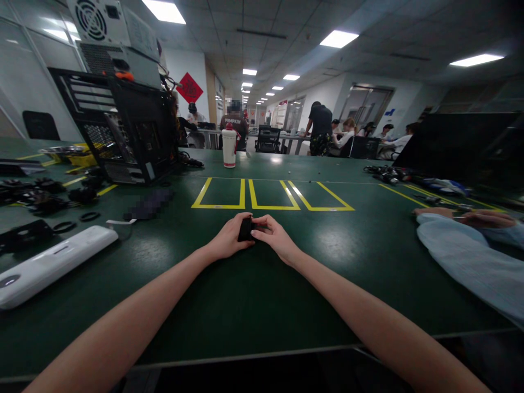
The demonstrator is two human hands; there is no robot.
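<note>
A small black box-shaped object (244, 230) is held between my two hands just above the green table (245, 305), near the middle of the view. My left hand (229, 237) wraps round its left side, thumb low and fingers over the top. From the right, my right hand (275, 236) pinches its edge with thumb and fingertips. The object's exact kind cannot be made out, as fingers cover much of it. Just beyond my hands lie yellow tape outlines (274, 207) on the table.
An open black computer case (135, 131) stands left, with a power supply (102, 22) on top. A white elongated device (57, 262) and black parts (45, 194) lie left. A cup (230, 146) stands farther back. At right are another person's sleeved arms (458, 245) and a dark monitor (458, 142).
</note>
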